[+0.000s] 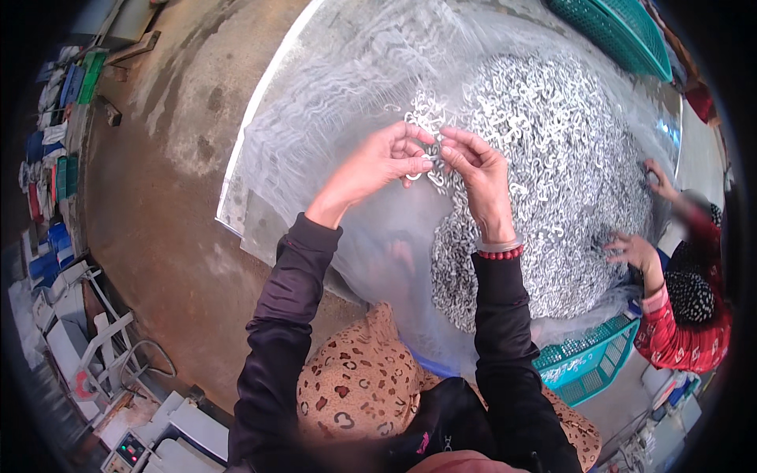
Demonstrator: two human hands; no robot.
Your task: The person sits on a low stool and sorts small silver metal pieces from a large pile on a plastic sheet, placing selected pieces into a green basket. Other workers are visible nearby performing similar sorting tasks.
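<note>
A wide heap of small white and grey curved pieces (552,189), ring- or hook-like, lies on a clear plastic sheet (315,150). Over the heap's left edge, my left hand (390,154) is closed, with a white curved piece (414,176) showing at its fingers. Facing it closely, my right hand (479,169) has its thumb and fingertips drawn together in a pinch; what lies between them is too small to make out. Several loose white pieces (426,110) are scattered just beyond my fingertips.
Across the heap at the right, another person's hands (637,251) reach into the pieces. A teal basket (591,363) with some pieces inside stands near right; a green basket (619,31) is at far right. Concrete floor (173,205) and machinery (95,339) lie to the left.
</note>
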